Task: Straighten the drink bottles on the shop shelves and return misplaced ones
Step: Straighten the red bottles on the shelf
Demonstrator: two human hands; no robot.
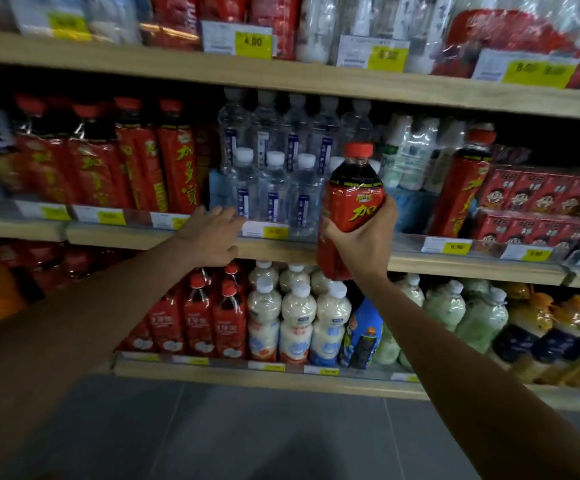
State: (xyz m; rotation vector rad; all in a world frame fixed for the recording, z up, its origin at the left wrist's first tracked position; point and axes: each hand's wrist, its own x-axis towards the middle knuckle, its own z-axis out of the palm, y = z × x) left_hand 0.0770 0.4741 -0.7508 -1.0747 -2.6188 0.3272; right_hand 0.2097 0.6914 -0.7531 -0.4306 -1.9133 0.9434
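The right hand (361,244) is wrapped tight round a red tea bottle (352,209), fingers closed on the lower half of its label, holding it upright in the air just in front of the middle shelf (316,249). It hangs before the clear water bottles (274,188), which is plainly not where it belongs; its own kind, the same red labels and red caps, stand in a tea row (122,157) further left on that shelf. One more red bottle (458,188) leans among the milk cartons (530,202) on the right, so I'd guess that one is misplaced too.

The left hand (212,237) holds nothing. It lies open and palm down, fingers spread, at the shelf lip by the price tags (264,230), right where the tea row ends and the water begins. To me it looks like it's feeling for the gap, or steadying the neighbours, so the carried bottle can go in at the end of the row.

The grip low on the bottle makes sense: it leaves the cap free under the shelf above and lets the base go down first. The picture is a bit blurred, so I can't tell whether the left fingertips touch a bottle
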